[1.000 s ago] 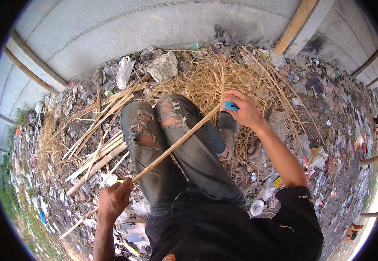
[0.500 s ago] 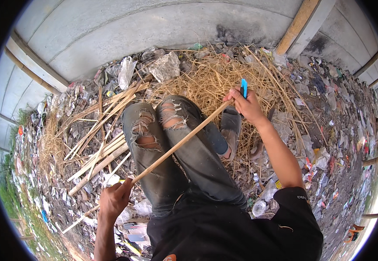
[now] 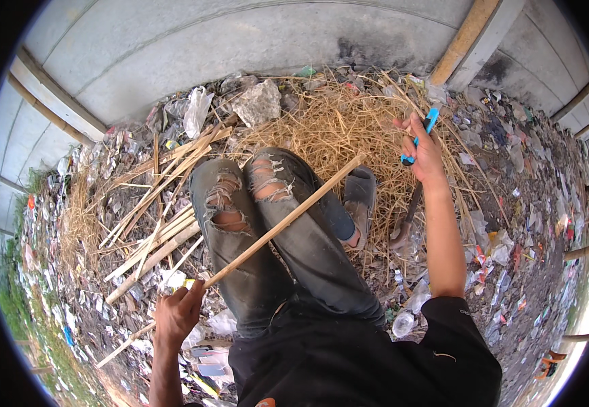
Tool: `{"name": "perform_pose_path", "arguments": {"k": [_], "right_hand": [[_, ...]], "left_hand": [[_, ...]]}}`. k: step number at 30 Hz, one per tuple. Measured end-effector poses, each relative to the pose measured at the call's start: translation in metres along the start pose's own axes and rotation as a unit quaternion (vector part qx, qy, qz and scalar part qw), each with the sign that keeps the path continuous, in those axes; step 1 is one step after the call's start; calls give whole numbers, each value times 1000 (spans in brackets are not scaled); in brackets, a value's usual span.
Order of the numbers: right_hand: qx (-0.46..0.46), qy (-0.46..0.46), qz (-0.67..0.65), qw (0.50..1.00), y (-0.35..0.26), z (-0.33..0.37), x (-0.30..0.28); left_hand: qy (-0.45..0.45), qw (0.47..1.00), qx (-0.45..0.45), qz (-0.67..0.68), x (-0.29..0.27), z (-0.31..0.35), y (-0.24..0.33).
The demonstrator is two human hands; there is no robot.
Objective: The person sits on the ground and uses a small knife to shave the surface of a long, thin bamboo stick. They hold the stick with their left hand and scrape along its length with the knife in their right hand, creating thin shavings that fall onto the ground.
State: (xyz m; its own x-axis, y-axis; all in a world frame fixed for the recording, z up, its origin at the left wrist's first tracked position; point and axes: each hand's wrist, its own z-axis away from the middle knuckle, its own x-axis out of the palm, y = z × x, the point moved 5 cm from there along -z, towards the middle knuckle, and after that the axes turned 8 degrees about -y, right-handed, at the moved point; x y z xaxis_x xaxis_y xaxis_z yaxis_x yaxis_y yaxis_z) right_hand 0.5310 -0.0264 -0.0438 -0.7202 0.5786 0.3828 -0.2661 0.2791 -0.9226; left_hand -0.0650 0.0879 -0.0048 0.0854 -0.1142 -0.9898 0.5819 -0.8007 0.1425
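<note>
1. On the left, I see a heap of sticks (image 3: 159, 259) lying on the ground among bits of litter.
2. The left hand (image 3: 178, 315) is gripping 1 long stick (image 3: 286, 220).
3. The long stick slants up across the 2 legs in ripped jeans (image 3: 308, 271), and its top end is free.
4. Past the knees lies a pile of yellow straw (image 3: 338, 129).
5. The right hand (image 3: 428, 160) has its fingers curled around a blue and black tool (image 3: 431, 119).

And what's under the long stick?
Under the stick are the jeans: it crosses over both legs, held by the left hand. Whether it touches them, I can't tell. The strip of cloth right beneath it is covered, so that can't be seen.
</note>
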Motion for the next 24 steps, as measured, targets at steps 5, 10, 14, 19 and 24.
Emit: {"name": "perform_pose_path", "arguments": {"k": [5,10,14,19,24], "right_hand": [[-9,257,383,887,-13,0,-100],[20,155,479,864,32,41,-63],[42,-55,410,909,44,89,50],[32,-185,540,820,49,126,125],[12,-241,579,779,66,150,150]], "left_hand": [[-20,999,-16,37,-5,-10,11],[-33,992,-35,117,0,-27,30],[-37,988,-49,143,10,-41,45],[-16,986,-61,153,15,-60,69],[-5,984,-64,164,19,-79,94]]}}
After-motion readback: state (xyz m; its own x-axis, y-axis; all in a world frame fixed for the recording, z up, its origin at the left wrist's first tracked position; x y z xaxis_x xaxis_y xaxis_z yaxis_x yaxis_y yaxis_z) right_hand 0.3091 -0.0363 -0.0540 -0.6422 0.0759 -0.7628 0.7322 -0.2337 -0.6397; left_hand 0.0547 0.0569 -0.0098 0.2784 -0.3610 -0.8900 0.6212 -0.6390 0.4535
